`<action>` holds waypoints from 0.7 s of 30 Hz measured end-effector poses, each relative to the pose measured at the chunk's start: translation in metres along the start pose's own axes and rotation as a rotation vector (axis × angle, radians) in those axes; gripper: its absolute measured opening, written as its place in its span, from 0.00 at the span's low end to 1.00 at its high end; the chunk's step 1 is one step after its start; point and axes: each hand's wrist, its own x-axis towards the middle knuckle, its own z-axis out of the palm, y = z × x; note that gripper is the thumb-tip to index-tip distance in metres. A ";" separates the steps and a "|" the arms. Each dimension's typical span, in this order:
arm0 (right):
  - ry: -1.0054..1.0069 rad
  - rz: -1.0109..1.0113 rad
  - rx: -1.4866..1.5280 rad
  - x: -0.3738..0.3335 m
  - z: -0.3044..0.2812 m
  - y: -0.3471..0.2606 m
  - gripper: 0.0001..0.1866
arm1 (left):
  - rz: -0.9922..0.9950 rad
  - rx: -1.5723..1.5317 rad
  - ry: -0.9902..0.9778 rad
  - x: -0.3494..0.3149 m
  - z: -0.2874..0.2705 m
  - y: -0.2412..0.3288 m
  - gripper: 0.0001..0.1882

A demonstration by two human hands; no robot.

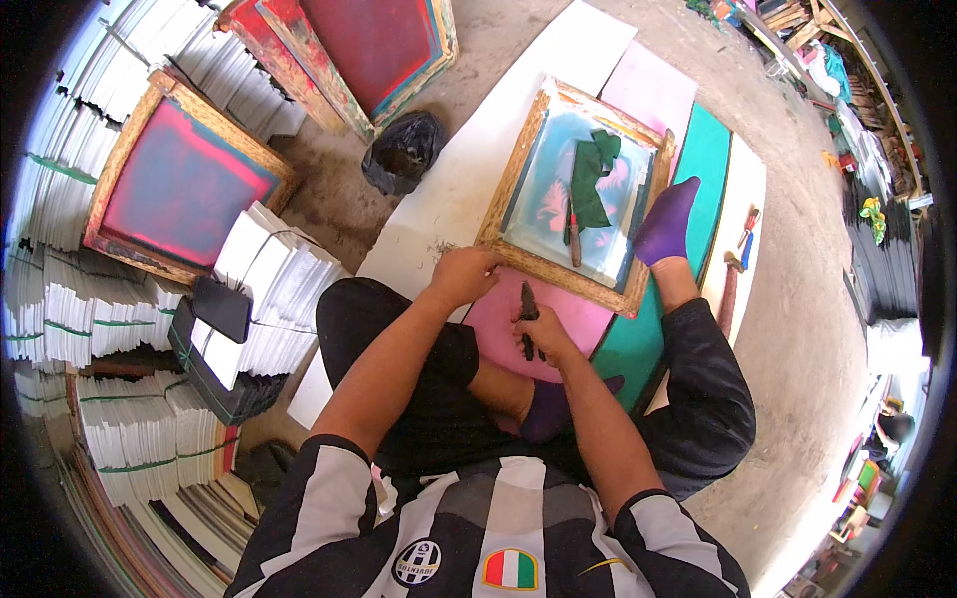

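Bracing the frame [564,277], seemingly, is the left hand [466,276], grip unclear; right hand [545,333] clasps pliers [528,300], likely needed there next.

Probably black pliers [528,300], yellowish-brown frame [560,279], dark-green cloth [592,189], purple sock [668,221], black-and-white striped shirt [518,508]

Bright scene; floor [797,543] glaring at lower right; soft shadows; edges bent, corners black

The striped shirt [520,498] bears a round black-and-white crest [416,562] with lettering, a green-white-red shield patch [510,570] and a curved yellow mark [601,566].
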 end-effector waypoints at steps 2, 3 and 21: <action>0.001 -0.056 0.003 0.000 0.010 0.002 0.07 | 0.178 -0.011 0.067 -0.001 0.009 -0.001 0.14; -0.005 -0.043 0.001 -0.002 0.013 0.000 0.07 | 0.174 0.031 0.020 -0.001 0.011 0.001 0.13; -0.107 0.093 0.280 -0.018 0.004 -0.007 0.28 | -0.155 0.156 -0.013 0.002 0.000 0.006 0.10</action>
